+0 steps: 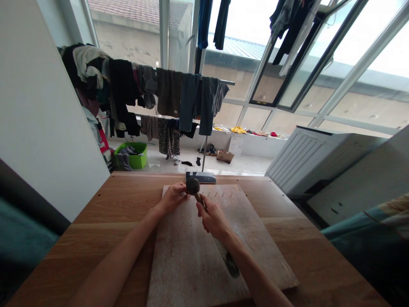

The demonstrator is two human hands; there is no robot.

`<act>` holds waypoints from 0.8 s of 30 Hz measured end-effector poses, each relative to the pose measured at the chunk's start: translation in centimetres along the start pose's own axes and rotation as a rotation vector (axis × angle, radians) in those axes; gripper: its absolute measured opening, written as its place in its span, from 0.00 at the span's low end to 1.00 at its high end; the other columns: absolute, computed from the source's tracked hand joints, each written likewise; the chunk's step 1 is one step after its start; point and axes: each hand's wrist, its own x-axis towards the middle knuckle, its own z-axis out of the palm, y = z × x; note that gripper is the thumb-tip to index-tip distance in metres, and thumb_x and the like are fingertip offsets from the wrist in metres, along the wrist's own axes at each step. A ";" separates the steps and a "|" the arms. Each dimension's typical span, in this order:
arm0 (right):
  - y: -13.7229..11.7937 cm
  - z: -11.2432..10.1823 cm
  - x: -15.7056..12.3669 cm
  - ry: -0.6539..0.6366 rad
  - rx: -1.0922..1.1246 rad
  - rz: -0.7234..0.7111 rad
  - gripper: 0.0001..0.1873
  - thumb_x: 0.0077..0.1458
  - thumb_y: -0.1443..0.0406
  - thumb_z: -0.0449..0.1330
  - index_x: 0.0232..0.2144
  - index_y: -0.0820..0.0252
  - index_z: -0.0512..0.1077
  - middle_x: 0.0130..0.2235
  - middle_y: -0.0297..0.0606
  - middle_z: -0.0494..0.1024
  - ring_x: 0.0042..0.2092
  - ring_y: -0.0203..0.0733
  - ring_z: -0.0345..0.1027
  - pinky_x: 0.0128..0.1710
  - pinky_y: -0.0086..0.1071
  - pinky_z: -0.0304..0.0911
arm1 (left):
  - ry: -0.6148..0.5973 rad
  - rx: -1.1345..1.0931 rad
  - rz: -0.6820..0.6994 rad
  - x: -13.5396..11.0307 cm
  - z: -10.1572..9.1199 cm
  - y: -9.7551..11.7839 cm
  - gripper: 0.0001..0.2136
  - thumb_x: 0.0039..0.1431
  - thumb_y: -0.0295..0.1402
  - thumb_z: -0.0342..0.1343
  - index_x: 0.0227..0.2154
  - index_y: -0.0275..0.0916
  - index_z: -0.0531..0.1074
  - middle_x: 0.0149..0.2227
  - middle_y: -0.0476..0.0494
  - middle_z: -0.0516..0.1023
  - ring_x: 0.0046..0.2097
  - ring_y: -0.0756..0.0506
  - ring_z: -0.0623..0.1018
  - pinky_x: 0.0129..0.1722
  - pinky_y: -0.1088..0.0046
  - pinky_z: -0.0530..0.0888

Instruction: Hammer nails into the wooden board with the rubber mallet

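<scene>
A hammer point(192, 186) with a rounded dark head is in my right hand point(214, 216). Its handle runs down through the fist and comes out below, under my wrist. At the far edge of a pale wooden board point(185, 247), my left hand point(174, 197) has its fingertips pinched together beside the hammer head. The head covers those fingertips, so what they hold is hidden. Several thin nails point(216, 194) stand in a row in the board, just right of the hammer head. Whether the hammer touches anything I cannot tell.
The board lies on a brown wooden table point(128, 221). A dark phone-like slab point(201, 177) is at the table's far edge. Beyond are a rack of clothes point(169, 91), a green tub point(138, 158) and a cardboard box point(225, 156). A white ribbed unit point(300, 157) stands right.
</scene>
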 end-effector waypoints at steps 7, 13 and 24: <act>0.3 -1.5 -0.1 -0.010 0.105 0.004 0.20 0.63 0.57 0.50 0.53 0.59 0.67 0.27 0.27 0.68 0.14 0.28 0.59 0.10 0.22 0.55 | 0.033 0.156 0.066 -0.1 0.1 0.3 0.06 0.53 0.31 0.61 0.34 0.39 0.73 0.37 0.46 0.75 0.40 0.44 0.76 0.42 0.69 0.72; 3.4 -7.4 -4.2 0.148 0.133 0.113 0.24 0.61 0.52 0.52 0.53 0.59 0.67 0.25 0.24 0.64 0.13 0.29 0.58 0.08 0.23 0.52 | 0.164 0.432 0.228 -0.4 0.2 3.6 0.04 0.59 0.33 0.56 0.35 0.39 0.69 0.40 0.42 0.72 0.45 0.40 0.74 0.48 0.61 0.72; 9.1 -8.7 -9.2 0.371 0.003 0.263 0.24 0.59 0.48 0.50 0.44 0.58 0.73 0.21 0.29 0.69 0.17 0.37 0.61 0.17 0.29 0.57 | -0.426 0.590 0.680 -2.2 12.0 14.7 0.13 0.64 0.22 0.47 0.38 0.39 0.76 0.36 0.37 0.80 0.38 0.39 0.79 0.34 0.63 0.70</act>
